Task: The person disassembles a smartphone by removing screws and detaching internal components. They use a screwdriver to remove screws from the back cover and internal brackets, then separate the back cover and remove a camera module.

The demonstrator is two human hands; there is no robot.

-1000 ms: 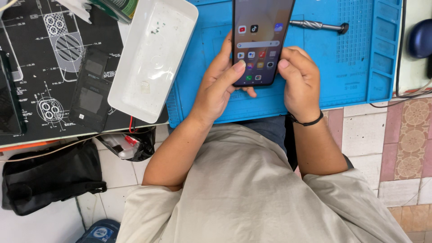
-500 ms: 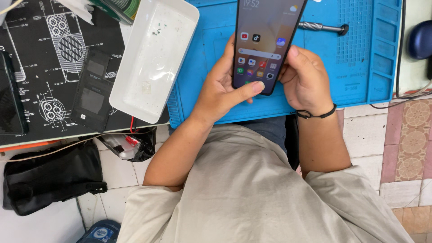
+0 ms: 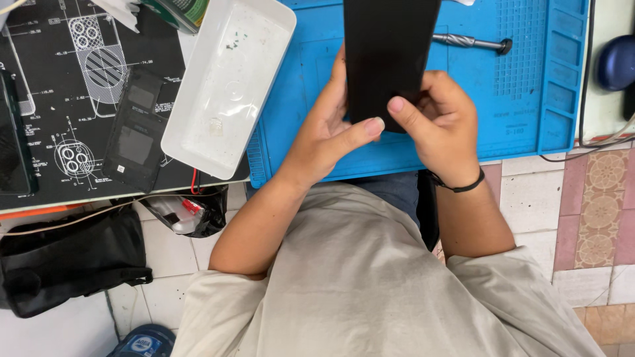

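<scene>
Now that screen has gone dark | phone (image 3: 389,56), top centre, over blue mat (image 3: 529,125) | L hand (image 3: 324,135) + R hand (image 3: 440,122) both grasping its lower end | white tray (image 3: 228,86) upper left; screwdriver (image 3: 471,43) upper right | display off = checking paused, prob.

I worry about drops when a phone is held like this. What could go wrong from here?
1. The phone is held up off the blue mat only by the left hand and right hand at its lower end; a slip could drop it.
2. The screwdriver lies right beside the phone and could scratch it.
3. The white tray sits near the left elbow's side; a nudge might shift it.
</scene>
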